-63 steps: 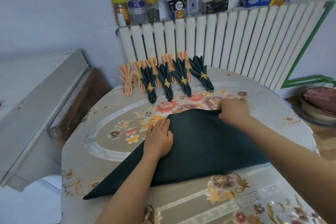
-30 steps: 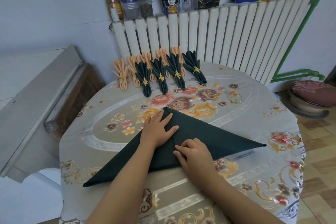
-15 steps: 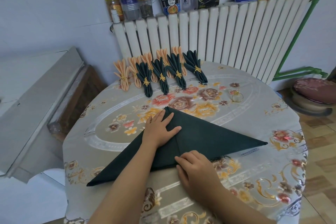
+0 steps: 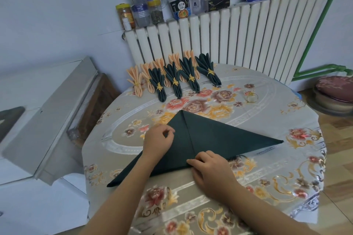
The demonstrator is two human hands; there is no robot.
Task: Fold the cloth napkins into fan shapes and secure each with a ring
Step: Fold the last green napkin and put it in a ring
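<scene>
Left grip (image 4: pixel 159 140) curled, pinching the upper left edge of the dark green napkin (image 4: pixel 215 137); right grip (image 4: pixel 210 168) pressing with bent fingers on the near edge.

Lying flat as a wide triangle in the middle of the surface (image 4: pixel 286 177), with a crease from the far tip down to the near edge, just at the right fingertips (image 4: pixel 190 162). Not clear whether these fingers hold the cloth or only press it. At the far edge of the surface, in a row before the white radiator (image 4: pixel 248 40): finished dark green fans (image 4: pixel 174 82) and peach fans (image 4: pixel 136 82), each with a gold ring. Loose gold ring (image 4: pixel 252 97) lying apart, on the right far side. Jars and bottles (image 4: pixel 141 11) standing on top of the radiator.
</scene>
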